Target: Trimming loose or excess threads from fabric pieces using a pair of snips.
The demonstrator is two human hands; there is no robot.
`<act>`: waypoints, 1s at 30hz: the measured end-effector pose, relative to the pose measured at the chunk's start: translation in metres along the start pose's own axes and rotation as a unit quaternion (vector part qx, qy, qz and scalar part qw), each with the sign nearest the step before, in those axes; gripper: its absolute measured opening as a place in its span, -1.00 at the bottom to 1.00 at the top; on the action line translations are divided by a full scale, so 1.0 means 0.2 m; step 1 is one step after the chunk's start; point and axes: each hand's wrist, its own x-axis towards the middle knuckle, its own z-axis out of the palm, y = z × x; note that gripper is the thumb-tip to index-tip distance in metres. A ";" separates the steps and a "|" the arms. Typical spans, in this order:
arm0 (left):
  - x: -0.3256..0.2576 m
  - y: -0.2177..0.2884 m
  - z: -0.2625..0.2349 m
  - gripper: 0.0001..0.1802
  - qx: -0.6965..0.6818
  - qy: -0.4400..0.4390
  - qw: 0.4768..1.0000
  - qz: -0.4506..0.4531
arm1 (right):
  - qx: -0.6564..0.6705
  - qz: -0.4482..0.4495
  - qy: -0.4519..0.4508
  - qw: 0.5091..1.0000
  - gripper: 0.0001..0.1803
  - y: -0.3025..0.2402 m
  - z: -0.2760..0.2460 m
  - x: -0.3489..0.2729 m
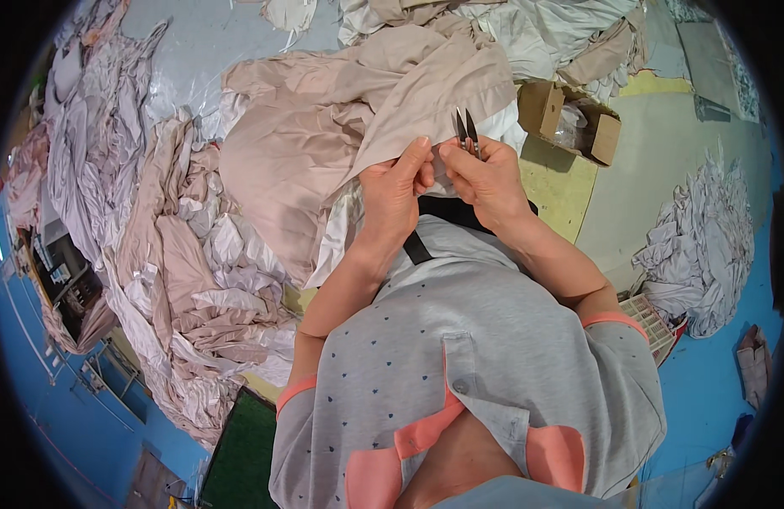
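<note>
A beige garment point(324, 127) lies spread across the table in front of me. My left hand point(396, 191) pinches its hem edge near the middle of the view. Close beside it, my right hand point(485, 182) grips small thread snips point(467, 131), whose two dark blades point up and stand slightly apart just above the pinched hem. The two hands nearly touch each other. My grey dotted shirt fills the lower half of the view.
Heaps of beige and white garments point(180, 263) cover the left side and the back. An open cardboard box point(570, 119) sits at the right. A white fabric pile point(706, 237) lies on the blue floor, next to a white plastic basket point(651, 318).
</note>
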 end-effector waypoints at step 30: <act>0.06 0.01 0.07 -0.76 -0.056 0.052 0.995 -0.062 | -0.013 -0.032 0.010 0.999 -0.90 0.01 0.02 0.00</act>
